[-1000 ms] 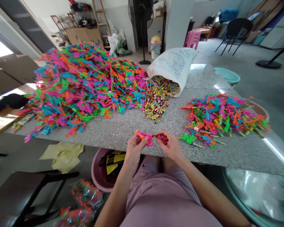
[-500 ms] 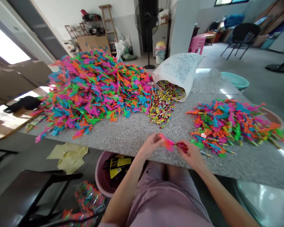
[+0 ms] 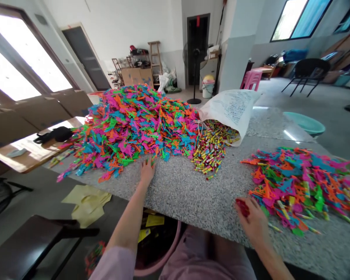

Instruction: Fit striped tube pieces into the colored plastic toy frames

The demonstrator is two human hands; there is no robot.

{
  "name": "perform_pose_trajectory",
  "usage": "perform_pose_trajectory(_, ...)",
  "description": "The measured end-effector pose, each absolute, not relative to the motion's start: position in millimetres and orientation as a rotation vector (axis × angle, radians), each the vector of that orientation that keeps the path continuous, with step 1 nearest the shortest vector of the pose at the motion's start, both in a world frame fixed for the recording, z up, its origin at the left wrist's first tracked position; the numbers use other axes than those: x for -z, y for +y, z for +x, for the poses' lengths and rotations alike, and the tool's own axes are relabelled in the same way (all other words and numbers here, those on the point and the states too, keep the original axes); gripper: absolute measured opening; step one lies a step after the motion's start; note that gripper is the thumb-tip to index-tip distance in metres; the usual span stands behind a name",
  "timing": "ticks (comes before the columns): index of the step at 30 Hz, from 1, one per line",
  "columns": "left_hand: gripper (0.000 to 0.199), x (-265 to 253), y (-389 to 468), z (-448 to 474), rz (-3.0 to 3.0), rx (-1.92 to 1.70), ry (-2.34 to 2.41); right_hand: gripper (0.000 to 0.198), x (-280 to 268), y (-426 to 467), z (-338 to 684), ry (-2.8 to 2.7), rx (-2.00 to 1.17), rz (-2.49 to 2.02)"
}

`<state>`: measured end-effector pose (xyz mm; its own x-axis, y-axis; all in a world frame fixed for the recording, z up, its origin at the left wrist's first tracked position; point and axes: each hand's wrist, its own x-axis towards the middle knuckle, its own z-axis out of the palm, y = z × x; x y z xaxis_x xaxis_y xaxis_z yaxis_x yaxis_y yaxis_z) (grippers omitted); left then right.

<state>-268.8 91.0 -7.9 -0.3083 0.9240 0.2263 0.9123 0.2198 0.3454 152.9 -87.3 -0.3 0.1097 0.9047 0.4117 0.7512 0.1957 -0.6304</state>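
A large heap of toy pistols (image 3: 142, 120) lies on the left of the granite table (image 3: 175, 190), with a sack (image 3: 230, 107) just right of it, small tubes (image 3: 211, 151) spread before the sack's mouth. A smaller pile of toy pistols and tubes (image 3: 303, 186) lies farther right. A tub (image 3: 175, 242) sits below the front edge, a pedestal fan (image 3: 195, 79) behind the table.
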Motion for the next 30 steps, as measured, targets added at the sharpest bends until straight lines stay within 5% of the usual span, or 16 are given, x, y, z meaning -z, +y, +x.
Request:
perform_pose_trajectory(11, 0.024, 8, 11, -191, 1.889, -1.126, 2.034, 0.029, -22, -58, 58, -1.551, -0.903, -1.461)
perform_pose_trajectory(17, 0.022, -28, -9, -137, 1.1, -1.547, 1.498, 0.033, -28, -55, 51, -1.196, -1.268, -1.311)
perform_pose_trajectory(23, 0.031, -36, -66, -67, 0.627, -1.299, 0.943, 0.029, -45, -65, 65, -1.299, -1.17, -1.27)
perform_pose_trajectory(30, 0.023, -46, -76, -57, 0.649, -1.288, 1.021, 0.024, -55, -83, 91, -1.508, -0.973, -1.308)
